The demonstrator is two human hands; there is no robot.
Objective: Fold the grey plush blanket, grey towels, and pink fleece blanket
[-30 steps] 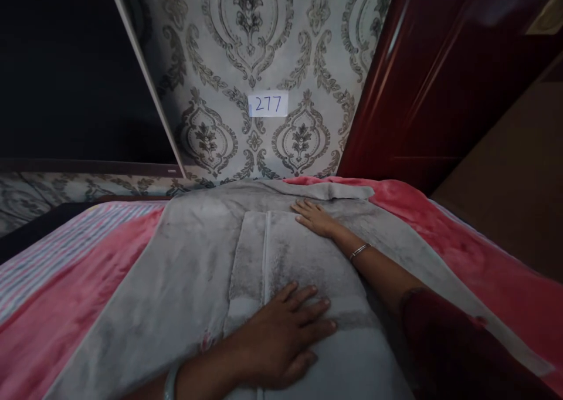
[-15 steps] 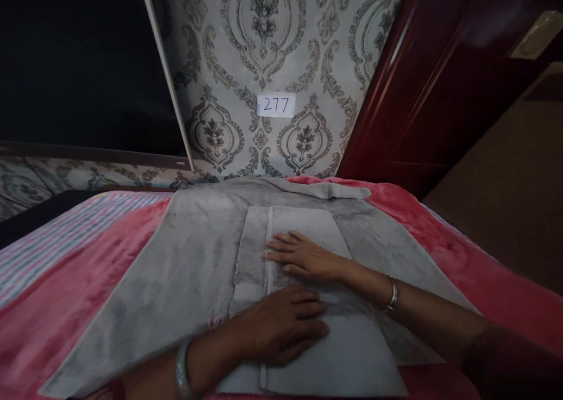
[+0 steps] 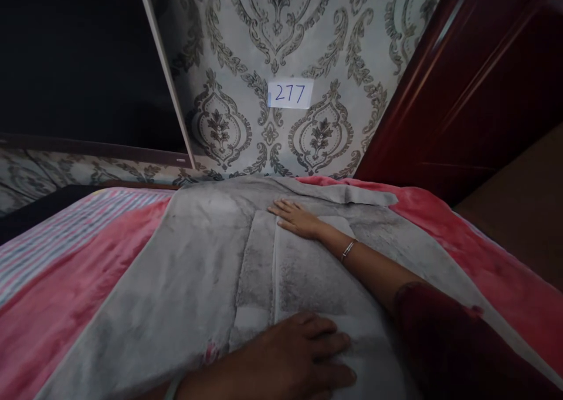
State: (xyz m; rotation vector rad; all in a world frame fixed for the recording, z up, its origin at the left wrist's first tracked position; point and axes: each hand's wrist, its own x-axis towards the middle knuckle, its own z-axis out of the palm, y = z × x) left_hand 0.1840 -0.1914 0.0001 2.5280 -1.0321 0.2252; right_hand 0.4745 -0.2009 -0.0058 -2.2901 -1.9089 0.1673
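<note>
Our left hand (image 3: 303, 353) lies palm-down at the near end of the grey panel (image 3: 314, 282), fingers apart and nearly straight, gripping nothing; its thumb we cannot make out. Our right hand (image 3: 295, 218) is flat near the panel's far edge, fingers lightly spread, also pinching nothing. A thin bracelet (image 3: 349, 250) is on the right wrist.

The panel lies between and beneath the hands, roughly mid-way across a wider grey plush cloth (image 3: 193, 271). A raised lengthwise seam (image 3: 276, 271) runs along it, left of its middle. Whether panel and cloth are one piece, we cannot tell.

Progress, our judgement: the panel is laid out and looks mostly smooth, its far corners squared. The near end is partly covered by the left hand and cut by the lower edge of view, so its finish is unverified. The cloth spreads wide on both sides, neither side turned over the panel. At the far end a loose grey strip (image 3: 369, 196) lies crosswise, untucked. Folding therefore seems partial at most.

Further out: a pink blanket (image 3: 88, 288) under the cloth, showing on both sides; a striped sheet (image 3: 88, 218) at far left; patterned wallpaper (image 3: 222, 133) bearing a label (image 3: 290, 93) marked 277.
</note>
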